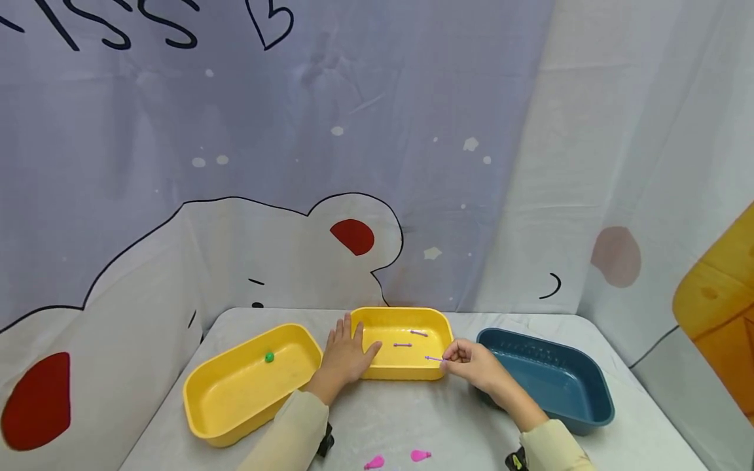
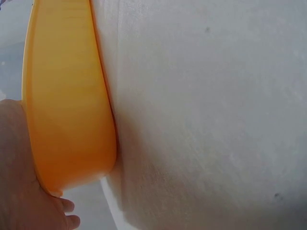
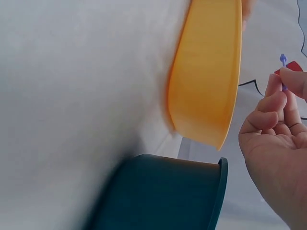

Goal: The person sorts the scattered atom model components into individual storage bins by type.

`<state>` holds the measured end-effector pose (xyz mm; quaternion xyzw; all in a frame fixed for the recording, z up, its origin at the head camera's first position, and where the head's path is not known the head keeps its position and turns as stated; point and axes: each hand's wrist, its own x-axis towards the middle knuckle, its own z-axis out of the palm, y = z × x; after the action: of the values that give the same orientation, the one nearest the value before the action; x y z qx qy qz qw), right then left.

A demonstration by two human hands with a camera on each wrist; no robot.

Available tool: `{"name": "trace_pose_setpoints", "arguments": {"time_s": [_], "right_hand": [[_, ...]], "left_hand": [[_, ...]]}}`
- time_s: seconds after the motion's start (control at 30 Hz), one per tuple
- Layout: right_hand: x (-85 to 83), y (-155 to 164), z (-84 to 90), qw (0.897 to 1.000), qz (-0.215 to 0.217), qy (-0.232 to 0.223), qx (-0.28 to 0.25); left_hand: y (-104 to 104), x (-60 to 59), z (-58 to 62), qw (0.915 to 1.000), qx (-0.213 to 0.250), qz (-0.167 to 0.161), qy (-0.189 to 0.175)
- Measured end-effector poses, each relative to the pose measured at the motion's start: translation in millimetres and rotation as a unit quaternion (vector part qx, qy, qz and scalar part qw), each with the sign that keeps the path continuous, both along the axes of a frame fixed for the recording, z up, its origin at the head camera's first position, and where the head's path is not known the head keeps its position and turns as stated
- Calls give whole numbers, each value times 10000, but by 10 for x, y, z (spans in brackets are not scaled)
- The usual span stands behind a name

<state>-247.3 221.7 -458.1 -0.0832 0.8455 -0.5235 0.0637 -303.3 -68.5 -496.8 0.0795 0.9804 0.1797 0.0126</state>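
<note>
A thin purple stick [image 1: 434,358] is pinched between thumb and fingertips of the right hand [image 1: 471,365], just over the near right rim of the middle yellow tray [image 1: 406,373]. The left hand [image 1: 344,356] is laid flat, fingers spread, on that tray's left rim. Two more purple sticks [image 1: 403,345] lie inside the tray, beyond the pinch.

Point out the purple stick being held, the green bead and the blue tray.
purple stick [image 1: 434,358], head view, mid-shaft left of the pinching right hand
green bead [image 1: 269,357], head view, its centre
blue tray [image 1: 601,412], head view, near right rim
</note>
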Motion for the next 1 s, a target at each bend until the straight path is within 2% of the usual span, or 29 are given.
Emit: {"name": "trace_pose_setpoints", "arguments": {"time_s": [0.37,0.83,1.0], "right_hand": [[-117,-17,-28,9983,-562,-148,70],[-436,-82,53,9958,-867,-299,56],[-511,-114,55,9938,-1026,-291,313]], "left_hand": [[3,34,-43,10000,-10,-22,-27],[-28,-40,-7,9999,-142,8,-5],[-29,-45,-3,9999,-151,-71,-11]]}}
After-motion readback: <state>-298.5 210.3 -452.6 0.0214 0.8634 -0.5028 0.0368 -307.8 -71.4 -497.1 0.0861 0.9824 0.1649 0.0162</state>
